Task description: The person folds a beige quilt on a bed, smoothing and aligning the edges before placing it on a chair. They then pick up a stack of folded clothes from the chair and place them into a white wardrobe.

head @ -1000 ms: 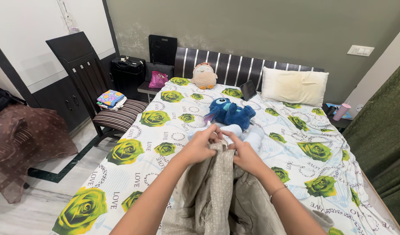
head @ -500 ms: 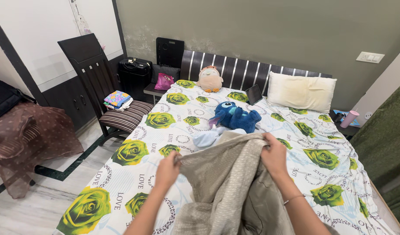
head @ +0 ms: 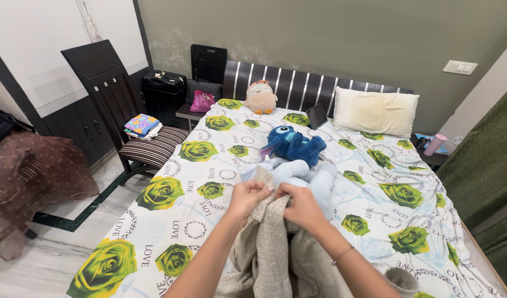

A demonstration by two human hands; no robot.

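A beige-grey cloth (head: 267, 243) hangs bunched over the near end of the bed (head: 170, 215). My left hand (head: 247, 197) and my right hand (head: 301, 205) pinch its top edge close together, almost touching. Just beyond my hands lies a pale blue soft toy (head: 308, 175). Behind it rests a dark blue plush toy (head: 293, 144). The bed sheet is white with green roses.
A cream pillow (head: 374, 110), a small tablet (head: 316, 115) and a peach plush toy (head: 260, 97) sit by the striped headboard. A dark chair (head: 121, 118) with folded clothes stands left of the bed. A pink cup (head: 434, 144) is on the right side table. Black suitcase (head: 162, 94) at back left.
My hands had spread the cloth's edge wide apart half a second ago. Now they have come back together at the middle, folding the cloth, and the pale blue toy shows again.
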